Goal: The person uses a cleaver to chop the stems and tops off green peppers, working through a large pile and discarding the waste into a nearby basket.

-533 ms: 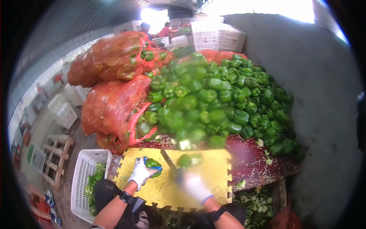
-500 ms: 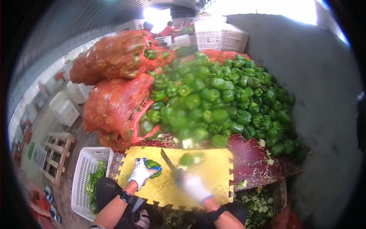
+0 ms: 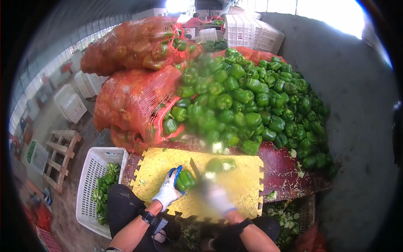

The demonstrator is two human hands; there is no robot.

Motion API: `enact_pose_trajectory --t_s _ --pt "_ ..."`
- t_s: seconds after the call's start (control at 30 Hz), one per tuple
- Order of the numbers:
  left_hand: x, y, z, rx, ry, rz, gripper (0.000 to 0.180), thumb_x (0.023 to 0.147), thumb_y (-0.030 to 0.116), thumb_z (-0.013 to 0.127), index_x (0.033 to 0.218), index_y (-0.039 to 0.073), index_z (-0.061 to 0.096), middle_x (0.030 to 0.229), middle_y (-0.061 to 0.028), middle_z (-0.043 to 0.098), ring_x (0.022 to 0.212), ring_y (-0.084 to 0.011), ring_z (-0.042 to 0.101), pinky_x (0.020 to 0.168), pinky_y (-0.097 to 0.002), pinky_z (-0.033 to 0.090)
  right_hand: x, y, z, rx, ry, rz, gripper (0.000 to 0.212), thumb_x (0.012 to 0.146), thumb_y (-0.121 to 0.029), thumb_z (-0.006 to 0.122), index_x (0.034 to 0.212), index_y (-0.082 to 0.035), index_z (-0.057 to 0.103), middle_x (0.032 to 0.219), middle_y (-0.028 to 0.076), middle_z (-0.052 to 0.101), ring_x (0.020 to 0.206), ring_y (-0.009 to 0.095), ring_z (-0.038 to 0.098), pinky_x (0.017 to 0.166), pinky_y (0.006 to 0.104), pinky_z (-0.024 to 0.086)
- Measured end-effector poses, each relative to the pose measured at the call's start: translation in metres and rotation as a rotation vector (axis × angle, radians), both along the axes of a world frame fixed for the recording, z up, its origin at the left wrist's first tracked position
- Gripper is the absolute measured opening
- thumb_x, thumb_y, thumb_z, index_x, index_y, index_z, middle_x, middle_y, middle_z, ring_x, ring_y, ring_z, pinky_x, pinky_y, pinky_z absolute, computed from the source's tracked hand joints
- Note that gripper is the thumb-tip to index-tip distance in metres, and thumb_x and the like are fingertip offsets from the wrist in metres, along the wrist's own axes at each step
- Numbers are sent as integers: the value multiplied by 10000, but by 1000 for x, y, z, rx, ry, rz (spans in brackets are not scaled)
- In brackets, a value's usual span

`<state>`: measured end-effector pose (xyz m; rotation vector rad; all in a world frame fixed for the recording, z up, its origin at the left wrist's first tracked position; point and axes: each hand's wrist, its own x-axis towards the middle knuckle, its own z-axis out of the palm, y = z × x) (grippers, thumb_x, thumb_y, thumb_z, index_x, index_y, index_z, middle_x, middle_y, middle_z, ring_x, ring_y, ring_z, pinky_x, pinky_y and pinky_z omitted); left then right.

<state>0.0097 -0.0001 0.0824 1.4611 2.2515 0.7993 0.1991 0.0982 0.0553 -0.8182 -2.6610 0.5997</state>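
My left hand (image 3: 168, 187), in a white glove with blue fingers, is closed around a green bell pepper (image 3: 186, 180) on the yellow foam mat (image 3: 155, 161). The pepper's smooth side shows. My right hand (image 3: 217, 198), also gloved in white, grips a knife (image 3: 194, 168); a blurred spot in the picture hides its fingers and the handle. The blade points away from me, tilted to the left, just beyond and beside the held pepper. Past my right hand lie a green pepper piece (image 3: 214, 165) and a cut piece (image 3: 228, 164) with pale flesh.
Whole bell peppers (image 3: 252, 101) are heaped beyond the mat. Red mesh sacks (image 3: 134, 98) are stacked at the far left. A white crate (image 3: 86, 193) with cut peppers stands left of my knee; another crate (image 3: 310, 212) holds trimmings below right. People work in the background.
The picture has shifted a little with my head. My left hand has brought the pepper closer to the knife and turned it, so more of its side shows. The knife stands more upright in the picture.
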Motion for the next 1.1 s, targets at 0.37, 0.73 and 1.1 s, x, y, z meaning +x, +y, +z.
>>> enact_pose_trajectory --t_s 0.37,0.73,1.1 --pt "0 2 -1 163 -58 -45 925 580 189 824 1377 130 357 1320 -211 367 1226 -355 402 1012 -376 399 8 -7 11 86 143 -120 296 791 -135 574 1065 -71 485 633 110 596 538 303 586 491 416 461" --pt "-2 2 -34 164 -594 2 737 682 78 764 1322 70 398 1251 -98 491 1112 -237 513 932 -326 461 -13 7 12 -426 164 -126 360 834 -269 590 1093 -45 478 901 228 620 817 420 596 698 486 480" --pt "-10 9 7 191 -1340 345 360 800 59 651 1123 39 495 888 -104 617 499 -231 605 445 -334 525 -2 -2 36 -115 135 -67 336 835 -200 543 1116 -24 484 795 170 631 677 347 631 595 430 505"
